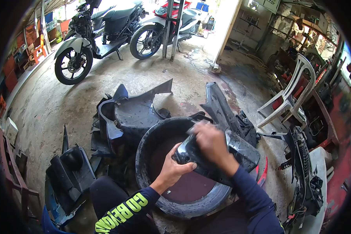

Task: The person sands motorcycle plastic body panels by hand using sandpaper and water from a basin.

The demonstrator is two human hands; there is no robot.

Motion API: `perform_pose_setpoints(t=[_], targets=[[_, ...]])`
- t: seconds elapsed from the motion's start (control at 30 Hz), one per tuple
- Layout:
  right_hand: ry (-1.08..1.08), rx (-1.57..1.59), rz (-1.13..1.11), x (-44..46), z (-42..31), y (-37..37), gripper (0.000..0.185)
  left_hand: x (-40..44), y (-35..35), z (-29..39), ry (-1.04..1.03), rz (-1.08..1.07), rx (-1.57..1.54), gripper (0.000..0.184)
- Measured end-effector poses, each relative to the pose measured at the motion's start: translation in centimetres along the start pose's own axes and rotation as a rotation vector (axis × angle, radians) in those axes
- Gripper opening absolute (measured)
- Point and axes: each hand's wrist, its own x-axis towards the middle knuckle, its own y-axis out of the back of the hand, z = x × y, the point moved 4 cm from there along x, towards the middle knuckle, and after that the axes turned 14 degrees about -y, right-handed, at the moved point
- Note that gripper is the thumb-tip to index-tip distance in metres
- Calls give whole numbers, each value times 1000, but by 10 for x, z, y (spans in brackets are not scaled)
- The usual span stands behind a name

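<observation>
Over the black tub, grasps the dark panel by its left end in the left grip; curls the blurred right grip over the panel; cannot tell around what.

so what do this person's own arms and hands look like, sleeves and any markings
The long, dark navy fabric left sleeve bears large yellow-green block lettering; the matching right sleeve looks mostly plain. The left hand and right hand are gloveless.
</observation>
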Motion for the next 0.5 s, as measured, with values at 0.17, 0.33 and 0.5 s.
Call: perform_pose_setpoints(t=[0.17, 0.33, 0.5], targets=[[77, 122, 124, 8, 17, -7, 21, -8, 5, -3, 4, 19, -51, 73], [371, 125, 53, -35, -31, -17, 20, -9, 11, -8, 35, 48, -120, 74], [-7, -60, 139, 12, 41, -3, 28, -5, 3, -4, 35, 1, -63, 74]])
